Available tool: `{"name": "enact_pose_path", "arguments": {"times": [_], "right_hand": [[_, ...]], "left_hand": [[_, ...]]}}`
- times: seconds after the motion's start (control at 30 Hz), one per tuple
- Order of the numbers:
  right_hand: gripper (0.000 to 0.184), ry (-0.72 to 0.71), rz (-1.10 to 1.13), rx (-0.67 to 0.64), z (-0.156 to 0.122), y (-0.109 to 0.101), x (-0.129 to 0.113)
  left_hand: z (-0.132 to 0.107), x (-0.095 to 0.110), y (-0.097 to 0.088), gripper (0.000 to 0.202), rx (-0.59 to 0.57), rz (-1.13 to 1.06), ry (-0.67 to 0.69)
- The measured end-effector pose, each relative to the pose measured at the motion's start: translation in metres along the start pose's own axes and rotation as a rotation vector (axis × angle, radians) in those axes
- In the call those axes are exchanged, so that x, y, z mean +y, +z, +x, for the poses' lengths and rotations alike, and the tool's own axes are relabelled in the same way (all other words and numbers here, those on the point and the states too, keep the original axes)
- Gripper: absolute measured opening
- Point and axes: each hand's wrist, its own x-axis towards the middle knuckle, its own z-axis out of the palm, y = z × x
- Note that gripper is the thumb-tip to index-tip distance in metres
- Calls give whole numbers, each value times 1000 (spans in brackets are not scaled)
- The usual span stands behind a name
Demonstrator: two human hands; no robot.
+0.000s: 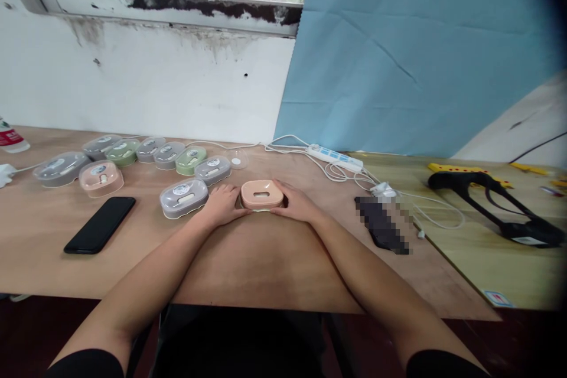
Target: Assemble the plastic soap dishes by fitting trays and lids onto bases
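Observation:
An oval peach plastic box [262, 195] with a slot in its top sits on the brown table in front of me. My left hand [222, 205] grips its left side, with the thumb near the lower edge. On the opposite side my right hand [297, 203] holds it, fingers behind and thumb at the front. Just left of my left hand stands a grey box [182, 197] under a clear cover, with a round sticker and a small pale piece in its slot. A clear, roundish piece with a white spot [235, 160] lies behind my left hand.
Several similar covered boxes, among them a green one [191, 160] and a peach one [101, 179], stand at the left. A black phone [100, 225] lies nearer. Rightward are a power strip [334, 157] with loose cables, a pixelated dark object [381, 225] and a black strap frame [500, 207].

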Motion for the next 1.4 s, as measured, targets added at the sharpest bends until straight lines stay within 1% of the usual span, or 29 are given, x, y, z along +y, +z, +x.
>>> {"name": "enact_pose_path", "arguments": {"times": [0.17, 0.33, 0.4, 0.47, 0.57, 0.63, 0.7, 0.8, 0.87, 0.97, 1.03, 1.07, 1.13, 1.23, 1.33, 1.4], "right_hand": [[96, -1, 26, -37, 0, 2, 7], [91, 22, 57, -27, 1, 2, 8], [88, 25, 75, -24, 1, 2, 7], [85, 28, 98, -24, 1, 2, 5], [87, 65, 135, -22, 1, 1, 2], [89, 93, 157, -23, 1, 0, -1], [89, 100, 178, -25, 1, -1, -3], [88, 76, 218, -34, 3, 0, -5], [78, 69, 284, -29, 8, 2, -3], [56, 142, 380, 58, 27, 8, 7], [51, 207, 363, 130, 46, 14, 16], [50, 222, 327, 144, 58, 17, 20], [51, 213, 208, 134, 82, 25, 27], [57, 108, 5, 77, 114, 37, 31], [60, 59, -124, -19, 134, 46, 30], [56, 49, -152, -58, 140, 48, 30]], "left_hand": [[1, -2, 6, 76, -7, -50, -4], [3, -6, 9, 81, -21, -109, -14], [3, -7, 10, 87, -2, -148, -43], [4, -7, 10, 90, 24, -184, -43], [5, -6, 12, 80, 13, -195, 16], [5, -6, 14, 76, -7, -195, 24], [6, -6, 15, 83, -17, -203, 9], [6, -8, 16, 102, -10, -215, -9], [6, -10, 16, 112, 8, -221, -30], [7, -13, 17, 114, 25, -227, -26], [8, -15, 19, 113, 41, -228, 1], [8, -15, 20, 111, 51, -229, 15], [9, -15, 22, 105, 67, -228, 36], [9, -15, 21, 94, 83, -223, 56], [8, -14, 17, 92, 100, -216, 74], [8, -14, 15, 90, 103, -211, 83]]}}
